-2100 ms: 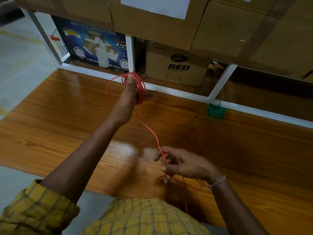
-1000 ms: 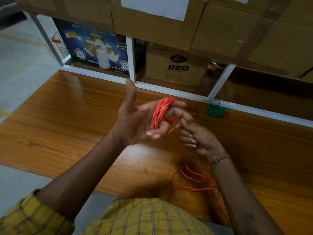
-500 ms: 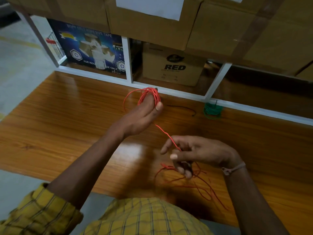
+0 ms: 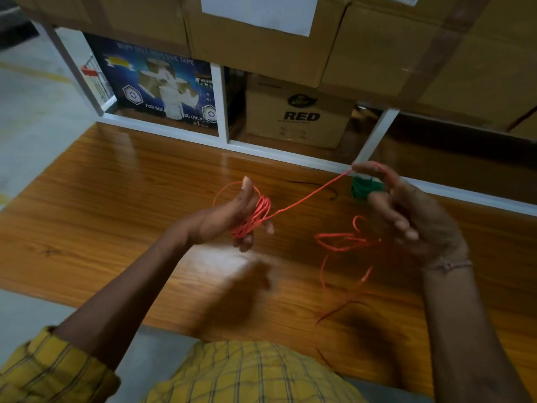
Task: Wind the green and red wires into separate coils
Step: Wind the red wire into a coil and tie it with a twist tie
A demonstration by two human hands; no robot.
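At the left of the wooden tabletop (image 4: 116, 199), the left hand (image 4: 232, 216) is held up above the surface with the thumb raised, and the red wire (image 4: 305, 197) is wrapped in several turns round its fingers as a growing red coil (image 4: 257, 216); the fingers curl through the loops and hold them. One wider loop stands proud at the far-left side of the hand. To wind well, each new turn should lie beside the others on the fingers, and that stray loop wants drawing in, or the bundle will likely sag when slipped off.

From the coil a taut length of wire runs up and to the right to the right hand (image 4: 406, 216), where it passes over the raised forefinger; the thumb seems to close on it there, though blur leaves the exact grip hard to tell, and the other fingers hang loosely bent. Light, even tension through this hand is probably the thing to keep: enough to seat the turn, not so much as to pull loops off the left fingers.

Below and between the hands the unwound remainder lies in loose tangled loops on the near-right tabletop, so feeding slowly should let snags open before they reach the coil.

The green wire coil (image 4: 361, 189) sits already bundled at the far right, by the white shelf frame (image 4: 290, 158), partly behind the right hand.
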